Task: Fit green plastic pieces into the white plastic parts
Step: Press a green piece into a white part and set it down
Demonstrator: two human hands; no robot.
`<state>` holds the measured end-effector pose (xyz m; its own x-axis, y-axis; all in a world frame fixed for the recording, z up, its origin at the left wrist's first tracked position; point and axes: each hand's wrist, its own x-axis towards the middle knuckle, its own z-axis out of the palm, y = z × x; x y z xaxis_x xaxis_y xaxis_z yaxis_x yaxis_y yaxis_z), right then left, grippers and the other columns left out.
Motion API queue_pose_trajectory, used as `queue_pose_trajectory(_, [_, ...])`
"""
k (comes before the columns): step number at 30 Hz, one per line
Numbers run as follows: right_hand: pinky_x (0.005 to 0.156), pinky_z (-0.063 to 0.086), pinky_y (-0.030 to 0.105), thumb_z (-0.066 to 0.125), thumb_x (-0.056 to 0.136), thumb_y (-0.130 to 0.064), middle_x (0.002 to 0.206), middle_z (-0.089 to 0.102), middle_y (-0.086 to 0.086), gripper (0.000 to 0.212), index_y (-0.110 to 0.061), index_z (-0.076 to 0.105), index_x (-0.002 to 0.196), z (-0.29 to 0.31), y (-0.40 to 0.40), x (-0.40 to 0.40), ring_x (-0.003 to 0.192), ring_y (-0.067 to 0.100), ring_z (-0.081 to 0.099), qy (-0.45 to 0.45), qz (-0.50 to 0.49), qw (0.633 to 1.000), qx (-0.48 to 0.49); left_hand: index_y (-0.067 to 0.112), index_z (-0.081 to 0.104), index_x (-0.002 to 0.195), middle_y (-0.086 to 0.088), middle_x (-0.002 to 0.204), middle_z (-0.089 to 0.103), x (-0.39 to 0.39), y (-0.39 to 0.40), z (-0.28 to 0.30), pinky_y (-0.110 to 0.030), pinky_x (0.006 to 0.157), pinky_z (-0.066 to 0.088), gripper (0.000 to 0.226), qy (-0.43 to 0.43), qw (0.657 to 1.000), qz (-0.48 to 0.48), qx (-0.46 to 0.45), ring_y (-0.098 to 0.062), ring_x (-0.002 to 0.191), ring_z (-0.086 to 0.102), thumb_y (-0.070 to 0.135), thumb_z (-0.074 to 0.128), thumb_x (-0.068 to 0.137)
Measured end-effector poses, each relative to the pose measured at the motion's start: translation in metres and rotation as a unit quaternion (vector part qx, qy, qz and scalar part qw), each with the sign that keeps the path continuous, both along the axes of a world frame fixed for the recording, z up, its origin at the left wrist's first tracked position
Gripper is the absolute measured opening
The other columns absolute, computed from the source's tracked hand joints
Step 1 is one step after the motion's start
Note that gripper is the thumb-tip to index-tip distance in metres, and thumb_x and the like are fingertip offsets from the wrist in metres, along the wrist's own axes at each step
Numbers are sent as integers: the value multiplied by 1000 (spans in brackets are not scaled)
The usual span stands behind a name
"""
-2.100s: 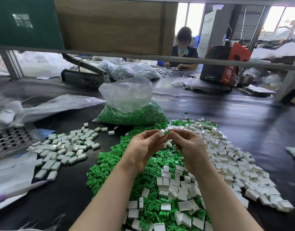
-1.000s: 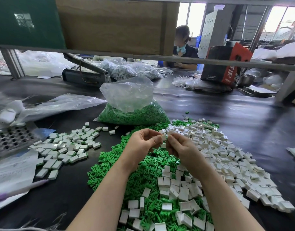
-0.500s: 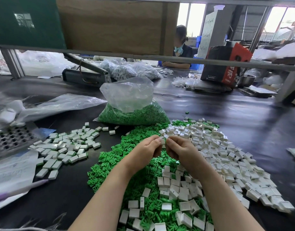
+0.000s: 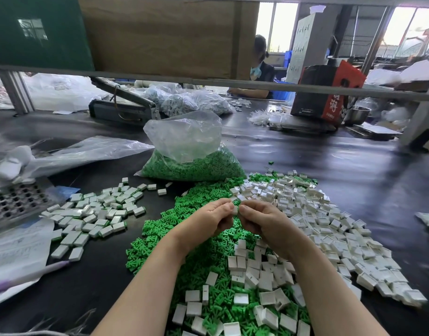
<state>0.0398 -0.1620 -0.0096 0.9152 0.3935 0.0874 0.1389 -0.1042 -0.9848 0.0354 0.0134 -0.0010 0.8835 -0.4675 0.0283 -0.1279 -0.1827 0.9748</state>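
Observation:
My left hand (image 4: 208, 220) and my right hand (image 4: 264, 224) meet fingertip to fingertip over the middle of the dark table, both pinching one small white plastic part (image 4: 234, 210). Any green piece in it is hidden by my fingers. Under my hands lies a heap of loose green plastic pieces (image 4: 167, 229). A wide spread of white plastic parts (image 4: 313, 221) lies to the right and toward me. At the left sits a group of white parts with green showing at their edges (image 4: 94, 214).
A clear bag of green pieces (image 4: 191, 163) stands behind the heap. A perforated metal tray (image 4: 14, 202) and papers (image 4: 14, 253) lie at the left edge, with plastic bags (image 4: 75, 151) behind. A red-and-black box (image 4: 327, 90) and a seated person (image 4: 259, 69) are at the far side.
Both hands have dropped slightly toward the heap since two seconds ago and stay pressed together on the white part. The person at the far side has turned away.

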Motion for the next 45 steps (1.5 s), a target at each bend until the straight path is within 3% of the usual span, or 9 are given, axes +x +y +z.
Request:
queue_pose_trajectory(10, [61,26,29,50,98,-20,66,40,2,22,-2,55,86,-5,-4,2,61,14,32,-13,19,999,-37,23,50,82,13,63,43,0,3,-3,-15,52,32,29,33,999,-32,-2,-2,54,35,22,35,107])
queue_pose_trajectory(20, [55,28,21,49,101,-15,61,41,-5,23,-10,53,79,-5,-4,3,56,9,33,-23,26,997,-63,34,59,75,15,63,46,-1,5,-4,-17,56,33,36,60,998,-26,-10,0,55,41,28,40,106])
queue_pose_trajectory(25, [57,28,23,48,102,-14,64,41,-1,26,8,52,89,-5,-4,4,58,11,33,-23,14,997,-71,24,53,80,11,67,46,1,5,-1,-12,58,37,28,41,999,-14,14,-1,59,43,25,41,105])
queue_pose_trajectory(29, [58,29,23,49,101,-14,65,42,2,27,10,50,88,-6,-4,4,60,14,34,-23,8,997,-72,20,52,80,9,70,45,1,6,2,-16,69,41,26,31,999,-21,23,-4,65,43,23,44,105])
queue_pose_trajectory(31, [61,30,25,49,101,-14,70,42,7,24,6,53,88,-6,-4,4,63,19,34,-10,3,999,-47,19,55,81,10,69,47,1,7,4,-13,65,40,26,24,1000,-12,10,-2,63,45,23,46,104])
queue_pose_trajectory(35, [54,33,19,49,100,-14,66,44,-2,20,-10,56,82,-4,-1,2,58,8,37,11,-3,1000,10,18,54,78,14,63,49,0,6,6,-8,56,37,31,6,1000,10,-1,1,57,44,26,42,105])
queue_pose_trajectory(41, [51,32,15,46,101,-10,59,42,-5,25,-9,52,76,0,2,0,53,7,35,17,7,1000,8,17,51,79,9,67,44,-1,3,4,-6,54,38,31,10,1000,12,7,5,51,45,22,36,106])
queue_pose_trajectory(45, [47,32,12,46,101,-10,60,42,-5,19,-3,53,85,3,0,-3,50,4,35,24,30,999,0,24,51,79,14,63,43,0,4,2,-9,53,35,32,10,999,-3,32,4,51,40,25,36,106])
